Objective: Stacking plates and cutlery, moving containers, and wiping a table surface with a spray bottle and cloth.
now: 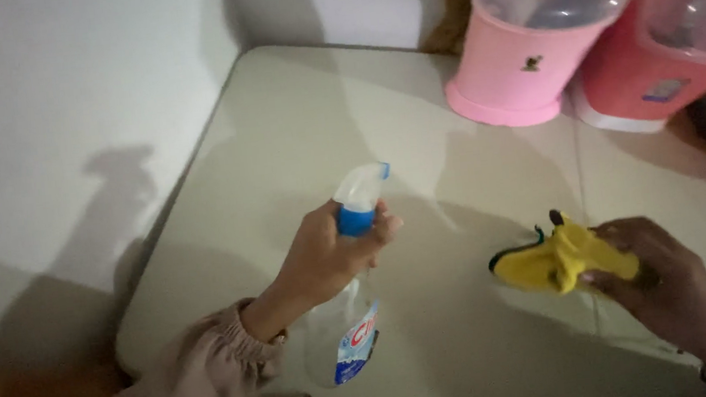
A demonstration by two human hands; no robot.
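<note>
- A person's left hand (pixel 328 257) grips the neck of a clear spray bottle (pixel 350 328) above the pale table (pixel 294 126), fingers wrapped at its blue-collared trigger (pixel 360 199).
- The right hand (pixel 667 276) presses a bunched yellow cloth (pixel 561 258) onto the tabletop, fingers curled over it.
- Two pink lidded containers (pixel 528 43) stand at the far edge.

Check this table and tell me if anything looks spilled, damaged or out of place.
Nothing stands out. The left hand holds a clear spray bottle above the beige table, the right hand presses a crumpled yellow cloth on it, and two pink lidded containers stand upright at the far edge. No puddle or breakage shows, though the light is dim.
</note>
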